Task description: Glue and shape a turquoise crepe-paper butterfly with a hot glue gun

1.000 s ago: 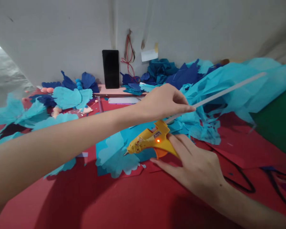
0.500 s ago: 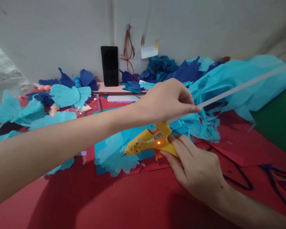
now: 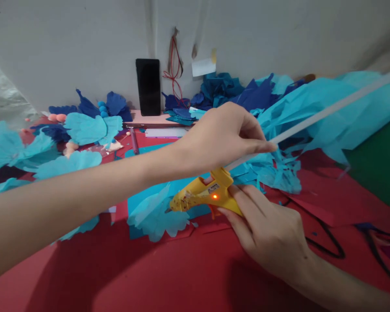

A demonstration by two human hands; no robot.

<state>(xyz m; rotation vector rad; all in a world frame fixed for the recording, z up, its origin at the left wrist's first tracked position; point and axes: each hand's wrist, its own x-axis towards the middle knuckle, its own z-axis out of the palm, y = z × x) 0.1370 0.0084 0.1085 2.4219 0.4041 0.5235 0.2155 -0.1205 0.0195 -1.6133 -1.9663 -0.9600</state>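
My right hand (image 3: 269, 225) is wrapped round the handle of a yellow glue gun (image 3: 198, 195), whose small light glows orange. Its nozzle points left, over a light blue crepe paper piece (image 3: 159, 219); whether the tip touches the paper I cannot tell. Crossing over the gun, my left hand (image 3: 230, 130) pinches a long whitish glue stick (image 3: 331, 107) between thumb and fingers. The stick's lower end runs into the back of the gun, and its other end leaves the view at the right. Under the paper piece lies a blue sheet (image 3: 134, 160).
A dark phone (image 3: 148, 86) leans upright against the wall. Blue paper butterflies (image 3: 87, 128) lie at left, crumpled light blue paper (image 3: 312, 108) at right. A black cord (image 3: 325, 242) curls over the red table (image 3: 169, 273). Red string (image 3: 173, 78) hangs on the wall.
The view has shifted slightly. My left hand still pinches the glue stick, and my right hand holds the glue gun in nearly the same place.
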